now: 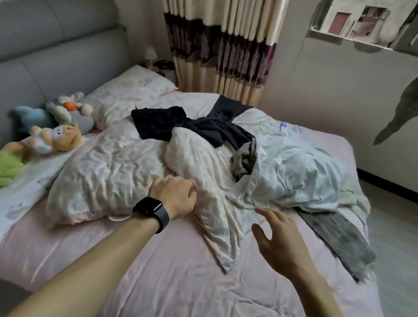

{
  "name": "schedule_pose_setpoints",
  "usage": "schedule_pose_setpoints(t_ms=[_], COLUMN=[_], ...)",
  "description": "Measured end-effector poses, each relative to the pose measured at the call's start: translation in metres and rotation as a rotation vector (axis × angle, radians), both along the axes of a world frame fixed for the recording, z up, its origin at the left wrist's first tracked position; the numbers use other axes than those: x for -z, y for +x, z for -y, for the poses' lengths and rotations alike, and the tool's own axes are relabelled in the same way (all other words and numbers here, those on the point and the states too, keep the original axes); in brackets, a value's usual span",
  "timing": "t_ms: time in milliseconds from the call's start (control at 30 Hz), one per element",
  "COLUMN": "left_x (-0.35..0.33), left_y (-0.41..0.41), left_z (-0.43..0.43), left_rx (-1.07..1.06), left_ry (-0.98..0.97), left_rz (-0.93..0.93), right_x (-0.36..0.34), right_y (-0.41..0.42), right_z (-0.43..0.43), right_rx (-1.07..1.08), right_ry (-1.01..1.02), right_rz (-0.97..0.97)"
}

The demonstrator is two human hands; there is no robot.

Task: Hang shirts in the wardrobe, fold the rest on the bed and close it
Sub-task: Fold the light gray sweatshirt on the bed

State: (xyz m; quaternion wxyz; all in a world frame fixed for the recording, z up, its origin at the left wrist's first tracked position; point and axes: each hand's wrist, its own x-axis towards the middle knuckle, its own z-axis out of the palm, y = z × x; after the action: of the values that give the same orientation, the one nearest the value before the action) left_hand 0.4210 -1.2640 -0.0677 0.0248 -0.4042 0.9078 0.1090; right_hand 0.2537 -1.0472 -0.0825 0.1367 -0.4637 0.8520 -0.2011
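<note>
Hands over clothes heaped on the bed [184, 293].
Right hand [281, 238], fingers spread, is near the white shirt [294, 169], which is probably light and limp and best pinched at the shoulders. Left hand [172, 193] is on the quilt [111, 166]; its grip cannot be told.

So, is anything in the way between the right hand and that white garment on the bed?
Nothing visible is. The open right hand reaches right up to the white garment's near edge. The cream quilt lies beside it, not between them.
</note>
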Motion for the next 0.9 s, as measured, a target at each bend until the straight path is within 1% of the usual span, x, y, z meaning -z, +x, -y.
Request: schedule_pose_setpoints(t_ms=[133,267,433,533,567,633,733,800,900], left_x=[0.018,0.05,0.119,0.175,0.204,0.239,0.313,0.353,0.412], left_y=[-0.041,-0.073,-0.113,-0.139,-0.15,-0.165,-0.195,-0.204,-0.2], left_z=[0.024,0.048,0.081,0.105,0.114,0.125,0.149,0.164,0.184], left_rx=[0.007,0.027,0.09,0.14,0.176,0.223,0.297,0.324,0.335], left_ry=[0.021,0.02,0.055,0.054,0.052,0.009,-0.004,-0.03,-0.13], left_rz=[0.061,0.131,0.228,0.292,0.308,0.298,0.294,0.339,0.4], right_x=[0.022,0.054,0.117,0.169,0.196,0.228,0.301,0.341,0.399], right_y=[-0.039,-0.075,-0.114,-0.134,-0.14,-0.146,-0.161,-0.17,-0.189], right_z=[0.025,0.058,0.097,0.123,0.134,0.149,0.177,0.194,0.222], right_rx=[0.022,0.017,0.027,0.041,0.053,0.074,0.123,0.182,0.287], right_ry=[0.009,0.066,0.174,0.23,0.258,0.288,0.35,0.357,0.314], right_rz=[0.034,0.059,0.068,0.074,0.095,0.136,0.169,0.164,0.174])
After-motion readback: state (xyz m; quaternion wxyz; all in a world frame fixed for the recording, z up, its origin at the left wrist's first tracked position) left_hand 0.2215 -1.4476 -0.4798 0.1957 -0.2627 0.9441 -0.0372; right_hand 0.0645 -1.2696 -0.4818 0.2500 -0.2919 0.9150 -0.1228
